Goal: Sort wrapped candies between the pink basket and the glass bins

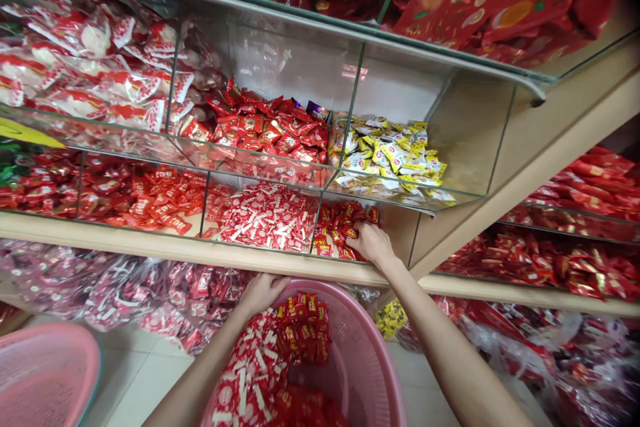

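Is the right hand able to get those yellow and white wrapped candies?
Probably yes: the right hand must clear the low glass front panel, but the space above the yellow and white wrapped candies looks open.

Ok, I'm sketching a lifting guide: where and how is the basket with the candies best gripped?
Probably by the rim of the basket, from above, at its left and right sides together. Its round mouth faces up and the right rim is bare, while candies heap towards the left, so a two-sided hold should balance better. The left edge is mostly hidden, so check it first.
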Motion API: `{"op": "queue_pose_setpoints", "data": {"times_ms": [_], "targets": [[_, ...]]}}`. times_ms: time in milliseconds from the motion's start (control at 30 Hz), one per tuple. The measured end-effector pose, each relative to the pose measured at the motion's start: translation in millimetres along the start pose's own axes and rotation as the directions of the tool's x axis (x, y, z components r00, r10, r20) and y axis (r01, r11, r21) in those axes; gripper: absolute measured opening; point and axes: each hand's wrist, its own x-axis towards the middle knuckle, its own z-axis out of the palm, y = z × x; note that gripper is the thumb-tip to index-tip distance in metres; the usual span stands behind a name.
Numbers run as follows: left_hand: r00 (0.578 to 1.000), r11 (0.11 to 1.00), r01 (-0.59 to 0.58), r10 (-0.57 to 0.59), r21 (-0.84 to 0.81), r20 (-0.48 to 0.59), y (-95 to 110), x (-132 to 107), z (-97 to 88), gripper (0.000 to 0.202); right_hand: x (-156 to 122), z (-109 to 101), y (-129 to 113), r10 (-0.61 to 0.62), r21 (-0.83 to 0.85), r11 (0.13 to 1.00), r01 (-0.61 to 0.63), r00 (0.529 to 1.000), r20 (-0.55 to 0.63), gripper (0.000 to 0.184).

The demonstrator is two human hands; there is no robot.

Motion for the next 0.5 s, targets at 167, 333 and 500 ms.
{"op": "queue_pose_setpoints", "data": {"times_ms": [167, 333, 500], "targets": [[1.000, 1.000, -0.017, 0.017, 0.000, -0.001, 0, 0, 0.1, 0.047, -1, -1, 0, -0.009, -0.007, 1.000, 0.009, 1.000, 0.005, 0.031], [1.000, 0.999, -0.007, 0.007, -0.040, 0.007, 1, -1, 0.0, 0.046, -3, -2, 0, 0.020, 0.004, 1.000, -0.020, 1.000, -0.006, 0.029], [1.000, 0.996, -0.022, 0.022, -0.088, -0.004, 4, -1, -0.8, 0.043, -15, -16, 4, 0.087, 0.066, 0.994, -0.085, 0.996, -0.023, 0.028]]}}
